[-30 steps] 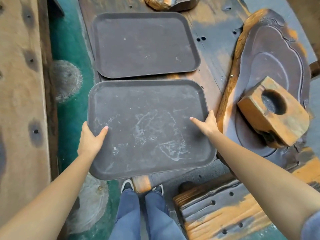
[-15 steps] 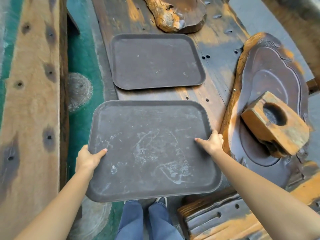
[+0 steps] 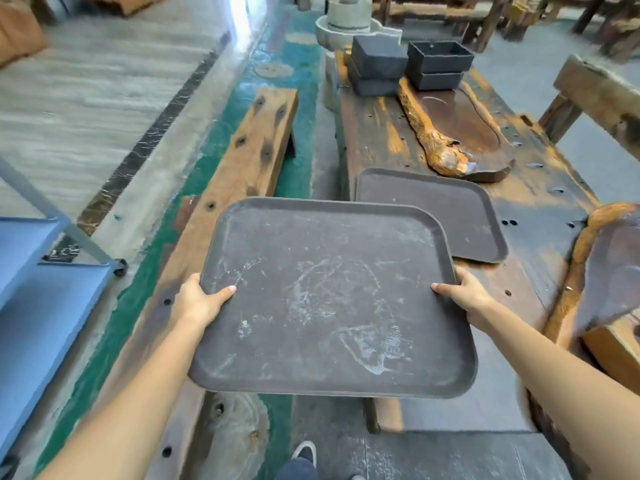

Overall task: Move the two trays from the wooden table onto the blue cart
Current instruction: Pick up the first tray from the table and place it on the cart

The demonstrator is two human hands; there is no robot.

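Observation:
A dark brown scuffed tray (image 3: pixel 329 299) hangs in the air in front of me, off the table, partly over the bench. My left hand (image 3: pixel 197 301) grips its left edge, thumb on top. Its right edge is held by my right hand (image 3: pixel 465 294), thumb also on top. A second, matching tray (image 3: pixel 450 209) lies flat on the wooden table (image 3: pixel 540 202), its near left part hidden behind the held tray. The blue cart (image 3: pixel 38 299) stands at the far left, its shelves bare.
A long wooden bench (image 3: pixel 249 147) runs between cart and table over a green floor strip. On the table sit carved wooden tea boards (image 3: pixel 460 133), and black boxes (image 3: pixel 408 64) at the far end. A carved slab (image 3: pixel 609 265) lies at right. My shoe (image 3: pixel 304 452) shows below.
The tray has been lifted off the table and carried leftward, away from the second tray. The view has swung up and left, bringing the blue cart and bench into sight.

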